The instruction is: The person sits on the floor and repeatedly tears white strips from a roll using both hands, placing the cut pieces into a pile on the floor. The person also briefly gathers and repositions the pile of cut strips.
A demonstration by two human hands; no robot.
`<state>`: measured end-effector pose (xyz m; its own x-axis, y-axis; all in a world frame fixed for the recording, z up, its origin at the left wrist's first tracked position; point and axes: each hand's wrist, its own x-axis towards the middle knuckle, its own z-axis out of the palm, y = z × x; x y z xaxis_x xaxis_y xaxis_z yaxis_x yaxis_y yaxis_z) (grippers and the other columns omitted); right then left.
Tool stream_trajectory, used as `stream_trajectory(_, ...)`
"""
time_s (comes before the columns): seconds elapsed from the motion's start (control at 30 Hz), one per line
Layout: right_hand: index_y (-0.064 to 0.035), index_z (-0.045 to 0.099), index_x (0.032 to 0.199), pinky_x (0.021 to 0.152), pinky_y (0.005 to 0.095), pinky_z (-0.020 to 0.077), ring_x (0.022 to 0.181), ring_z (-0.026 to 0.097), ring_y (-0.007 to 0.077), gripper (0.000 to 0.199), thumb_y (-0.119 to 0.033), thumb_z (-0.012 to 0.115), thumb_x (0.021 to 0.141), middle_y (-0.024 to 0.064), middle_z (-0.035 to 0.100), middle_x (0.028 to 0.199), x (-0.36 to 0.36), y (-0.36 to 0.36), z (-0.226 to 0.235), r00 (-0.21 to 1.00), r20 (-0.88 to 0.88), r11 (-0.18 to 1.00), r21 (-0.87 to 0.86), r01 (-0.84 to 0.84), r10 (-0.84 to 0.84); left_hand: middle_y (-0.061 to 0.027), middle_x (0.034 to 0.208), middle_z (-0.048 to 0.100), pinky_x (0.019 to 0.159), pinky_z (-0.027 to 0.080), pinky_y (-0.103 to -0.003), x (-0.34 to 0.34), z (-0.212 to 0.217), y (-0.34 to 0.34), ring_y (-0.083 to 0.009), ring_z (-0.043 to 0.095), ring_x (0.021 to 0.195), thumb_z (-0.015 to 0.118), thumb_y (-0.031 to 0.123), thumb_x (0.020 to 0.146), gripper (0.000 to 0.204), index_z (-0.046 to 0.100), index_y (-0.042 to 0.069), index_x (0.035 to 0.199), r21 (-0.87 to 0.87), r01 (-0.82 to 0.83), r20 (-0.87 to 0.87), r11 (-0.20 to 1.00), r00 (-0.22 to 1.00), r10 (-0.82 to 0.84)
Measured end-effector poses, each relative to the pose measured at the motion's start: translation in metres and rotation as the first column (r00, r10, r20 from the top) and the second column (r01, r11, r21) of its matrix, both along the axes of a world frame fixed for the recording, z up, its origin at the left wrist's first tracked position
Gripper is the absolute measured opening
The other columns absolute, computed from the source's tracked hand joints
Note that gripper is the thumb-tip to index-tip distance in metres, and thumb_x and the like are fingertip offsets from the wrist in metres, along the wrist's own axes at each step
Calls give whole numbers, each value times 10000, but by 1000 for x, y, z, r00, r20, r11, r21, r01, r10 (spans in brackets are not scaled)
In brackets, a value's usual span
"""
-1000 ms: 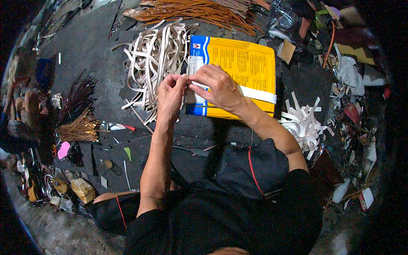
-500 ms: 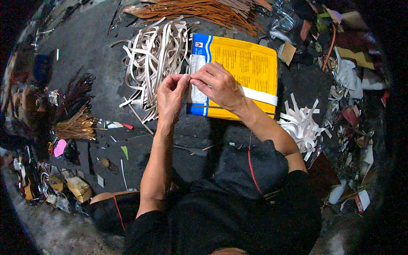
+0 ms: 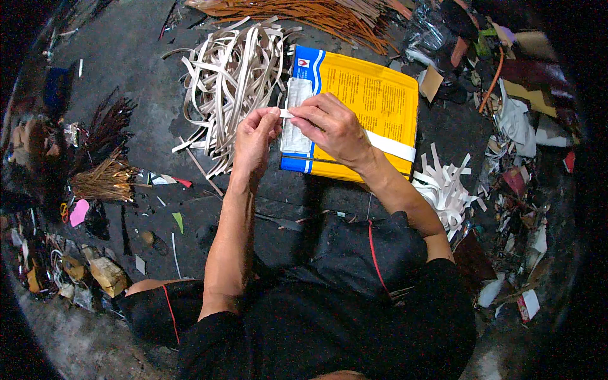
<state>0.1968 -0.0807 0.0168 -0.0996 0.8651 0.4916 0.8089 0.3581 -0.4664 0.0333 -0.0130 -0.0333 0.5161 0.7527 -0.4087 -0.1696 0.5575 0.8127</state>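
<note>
My left hand [image 3: 256, 139] is closed in a pinch on one end of a narrow white strip [image 3: 286, 114]. Thumb and fingers of my right hand [image 3: 334, 130] grip the same strip just beside it, so only a short piece shows between them. Both hands are over the blue edge of a yellow and blue metal can [image 3: 361, 82] lying flat, with a whitish pad [image 3: 296, 136] on that edge. Past my right hand, a wider white band [image 3: 394, 147] crosses the can; whether it joins the pinched strip is hidden.
A tangled heap of long off-white strips [image 3: 231, 82] lies left of the can, and a smaller pile of white strips [image 3: 446, 193] to its right. Brown sticks [image 3: 304, 22] lie beyond. Bundled brown stalks [image 3: 104, 177] are at left; mixed scraps [image 3: 516, 183] line the right.
My fingertips have parted slightly, and a short white piece of strip now shows between them. The view has shifted a little; the can and piles otherwise look the same.
</note>
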Motion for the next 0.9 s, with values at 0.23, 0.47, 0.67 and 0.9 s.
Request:
stream_trajectory(0.23,-32,676,925,670,330,507,770,596,227,165,-63,722,770,72,609,840,2,0,1,1000,-9,1000,-24,1,-1,0,778,587,576,364,-180,-6,-17,7,-51,487,656,626,206,910,200,602,18,972,-20,-26,-43,999,999,25)
stream_trajectory(0.47,-30,687,932,655,323,507,756,596,219,170,-57,721,768,71,610,832,1,-1,1,1000,-18,999,-36,6,-7,-1,773,593,593,378,-190,-17,-50,18,-60,503,667,637,196,898,176,617,26,939,-52,-96,-31,994,995,95)
stream_trajectory(0.67,-26,687,915,661,324,506,756,596,224,150,-58,720,772,74,616,834,1,0,2,1000,-20,999,-35,-6,5,-1,769,595,585,387,-194,-30,-77,32,-62,505,653,647,204,892,192,624,25,957,-55,-87,-73,995,994,83)
stream_trajectory(0.9,-26,689,896,668,326,505,764,604,229,144,-71,730,765,79,624,822,-3,3,4,999,-41,999,-34,10,-11,-51,769,578,619,443,-238,-28,-72,30,-135,556,700,599,276,896,263,565,16,876,-604,-179,334,777,828,451)
